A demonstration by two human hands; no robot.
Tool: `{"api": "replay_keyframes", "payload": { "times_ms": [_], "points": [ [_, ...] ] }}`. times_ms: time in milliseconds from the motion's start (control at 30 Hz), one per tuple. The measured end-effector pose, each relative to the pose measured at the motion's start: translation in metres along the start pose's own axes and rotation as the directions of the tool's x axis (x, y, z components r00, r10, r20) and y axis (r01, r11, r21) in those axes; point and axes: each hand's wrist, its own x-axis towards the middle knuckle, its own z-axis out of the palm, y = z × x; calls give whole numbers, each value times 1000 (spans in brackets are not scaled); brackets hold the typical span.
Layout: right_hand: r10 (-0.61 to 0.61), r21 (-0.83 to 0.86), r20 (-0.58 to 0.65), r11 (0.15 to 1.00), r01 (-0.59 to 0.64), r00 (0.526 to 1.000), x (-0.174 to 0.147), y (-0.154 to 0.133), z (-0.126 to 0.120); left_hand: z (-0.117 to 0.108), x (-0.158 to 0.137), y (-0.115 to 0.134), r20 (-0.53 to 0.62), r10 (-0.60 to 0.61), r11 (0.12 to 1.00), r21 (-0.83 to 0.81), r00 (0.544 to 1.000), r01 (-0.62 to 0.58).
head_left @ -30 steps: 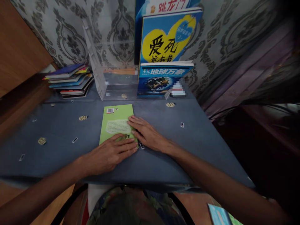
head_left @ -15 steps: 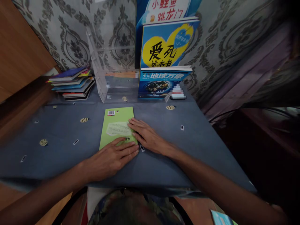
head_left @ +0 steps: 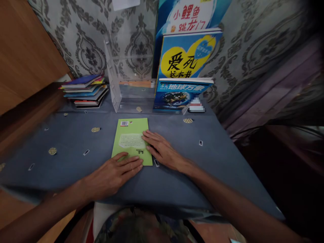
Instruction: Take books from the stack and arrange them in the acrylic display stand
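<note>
A thin green book (head_left: 131, 127) lies flat on the blue tablecloth, its barcode corner away from me. My left hand (head_left: 115, 173) rests palm down over the book's near left corner, fingers stretched out and pointing right. On the book's right edge lie the fingertips of my right hand (head_left: 162, 148), which is also flat with its fingers extended. Neither hand is wrapped round anything. Part of the book's near left corner is hidden under my left hand.
Behind the book stands a clear acrylic rack (head_left: 115, 91). A blue globe-cover book (head_left: 174, 98) and a yellow-heart book (head_left: 168, 49) lean in its right side. A stack of books (head_left: 86, 92) sits at the back left. A patterned curtain (head_left: 91, 50) hangs behind.
My left hand has slid left along the book's near edge, uncovering its near right corner. My right hand stays at the right edge. The whole view has shifted slightly.
</note>
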Motion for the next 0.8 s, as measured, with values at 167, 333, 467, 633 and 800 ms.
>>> {"api": "replay_keyframes", "payload": {
  "times_ms": [167,333,467,633,800],
  "points": [
    [25,98,-76,995,-17,997,0,-1,0,-6,8,1,-10,2,998,-64,1000,-3],
    [112,252,-170,965,-67,979,2,-4,-2,-6,29,-1,-26,10,993,-117,1000,-13],
    [222,314,-234,939,-143,946,3,-2,-4,-5,44,-14,-26,4,993,-116,1000,-7],
    [299,332,-289,922,-198,909,4,1,-6,-5,64,-43,-13,-22,998,-55,1000,22],
    [295,303,-287,931,-206,911,3,1,-5,0,81,-76,-34,-102,994,-43,994,100]
  ]
}}
